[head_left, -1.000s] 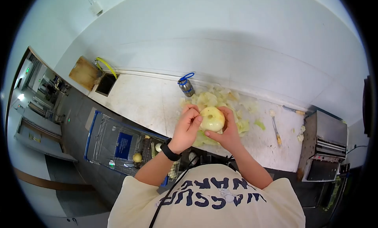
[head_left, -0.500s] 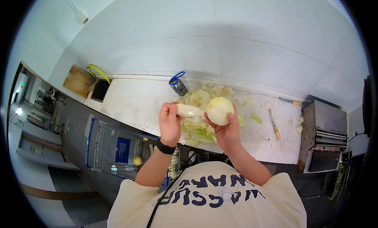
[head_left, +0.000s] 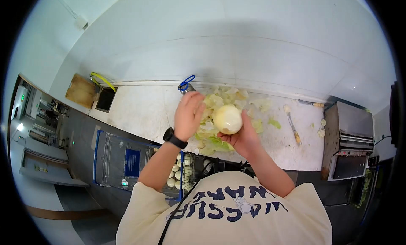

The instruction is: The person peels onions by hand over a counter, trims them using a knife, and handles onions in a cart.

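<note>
A round, pale cabbage [head_left: 227, 119] with smooth outer leaves rests in my right hand [head_left: 245, 139], whose fingers wrap its right side and underside. To its left, apart from the cabbage, is my left hand [head_left: 189, 114], raised with fingers apart and nothing visible in it. A black watch is on that wrist. Loose pale-green leaves [head_left: 215, 97] lie heaped on the counter behind and below the cabbage. Just beyond my left hand stands a steel bottle [head_left: 186, 88] with a blue loop, its lower part covered by the fingers.
On the white counter [head_left: 139, 107], a wooden-handled knife [head_left: 294, 128] lies to the right, and another knife [head_left: 311, 103] by the wall. A metal machine [head_left: 349, 126] stands at the right end. Below left is a wire cart [head_left: 114, 160] with several cabbages [head_left: 179, 175]. A small sink [head_left: 105, 99] is far left.
My left hand has let go of the pale leaf it held and moved up slightly, its fingers opening. The cabbage in my right hand has shifted left and turned.
</note>
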Demonstrator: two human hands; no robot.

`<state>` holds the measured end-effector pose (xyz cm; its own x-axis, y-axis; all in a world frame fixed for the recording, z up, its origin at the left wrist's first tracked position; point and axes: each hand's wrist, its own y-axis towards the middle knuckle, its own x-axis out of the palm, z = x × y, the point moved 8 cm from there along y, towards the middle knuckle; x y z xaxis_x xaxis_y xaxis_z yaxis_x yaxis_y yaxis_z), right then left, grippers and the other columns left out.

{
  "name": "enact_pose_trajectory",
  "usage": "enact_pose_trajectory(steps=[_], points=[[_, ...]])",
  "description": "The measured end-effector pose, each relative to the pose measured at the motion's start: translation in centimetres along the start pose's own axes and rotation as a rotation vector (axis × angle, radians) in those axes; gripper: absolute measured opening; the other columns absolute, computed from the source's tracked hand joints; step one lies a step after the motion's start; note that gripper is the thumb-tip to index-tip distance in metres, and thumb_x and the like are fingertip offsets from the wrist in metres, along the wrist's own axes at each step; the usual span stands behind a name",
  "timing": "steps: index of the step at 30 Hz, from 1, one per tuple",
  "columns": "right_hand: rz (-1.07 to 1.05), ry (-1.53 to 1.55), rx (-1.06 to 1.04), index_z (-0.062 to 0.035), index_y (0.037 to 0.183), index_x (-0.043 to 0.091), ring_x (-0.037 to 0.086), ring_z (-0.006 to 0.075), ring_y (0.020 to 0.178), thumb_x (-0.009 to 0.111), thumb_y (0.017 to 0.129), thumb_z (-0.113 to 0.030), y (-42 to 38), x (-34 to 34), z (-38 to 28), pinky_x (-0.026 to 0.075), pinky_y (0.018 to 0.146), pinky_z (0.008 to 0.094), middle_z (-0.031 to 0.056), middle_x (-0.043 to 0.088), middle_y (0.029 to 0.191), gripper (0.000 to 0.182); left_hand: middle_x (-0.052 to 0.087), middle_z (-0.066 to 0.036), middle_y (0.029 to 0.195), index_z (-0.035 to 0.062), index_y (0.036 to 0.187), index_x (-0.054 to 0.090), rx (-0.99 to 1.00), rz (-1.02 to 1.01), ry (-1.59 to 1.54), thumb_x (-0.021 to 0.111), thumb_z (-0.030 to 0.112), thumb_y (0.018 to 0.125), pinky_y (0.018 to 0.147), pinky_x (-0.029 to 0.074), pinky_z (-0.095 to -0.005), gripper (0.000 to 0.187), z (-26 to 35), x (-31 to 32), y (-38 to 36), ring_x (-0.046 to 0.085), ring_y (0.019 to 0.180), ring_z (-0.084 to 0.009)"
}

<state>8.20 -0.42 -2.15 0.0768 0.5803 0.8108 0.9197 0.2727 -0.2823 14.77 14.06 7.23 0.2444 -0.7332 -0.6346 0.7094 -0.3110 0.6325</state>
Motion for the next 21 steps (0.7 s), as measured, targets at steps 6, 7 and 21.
enact_pose_trajectory(steps=[6,7,21], points=[[-0.15,-0.119,0.094,-0.0057,0.119,0.055,0.067,0.0215,0.073,0.028,0.103,-0.056,0.0,0.7,1.3,0.052,0.06,0.0296,0.0097,0.068,0.094,0.059,0.062,-0.006,0.095,0.0077,0.092,0.065,0.611,-0.029,-0.076,0.081,0.014,0.065,0.071,0.051,-0.0407,0.031,8.3,-1.2,-2.3,0.06,0.083,-0.0287],[-0.145,-0.135,0.124,-0.0059,0.117,0.056,0.066,0.0213,0.07,0.027,0.103,-0.056,-0.1,1.0,1.6,0.052,0.059,0.0299,0.009,0.067,0.091,0.059,0.06,-0.005,0.091,0.0082,0.087,0.064,0.652,0.002,-0.051,0.083,0.017,0.065,0.067,0.05,-0.0385,0.031,8.5,-1.5,-2.4,0.058,0.079,-0.0263],[-0.107,-0.393,0.174,-0.0089,0.107,0.06,0.057,0.0166,0.058,0.031,0.1,-0.061,0.1,1.6,3.2,0.046,0.053,0.0285,0.0048,0.063,0.079,0.06,0.054,-0.005,0.082,0.0095,0.074,0.056,0.622,-0.081,-0.112,0.074,0.031,0.08,0.064,0.045,-0.0392,0.028,7.3,-2.3,-3.3,0.052,0.069,-0.0266]])
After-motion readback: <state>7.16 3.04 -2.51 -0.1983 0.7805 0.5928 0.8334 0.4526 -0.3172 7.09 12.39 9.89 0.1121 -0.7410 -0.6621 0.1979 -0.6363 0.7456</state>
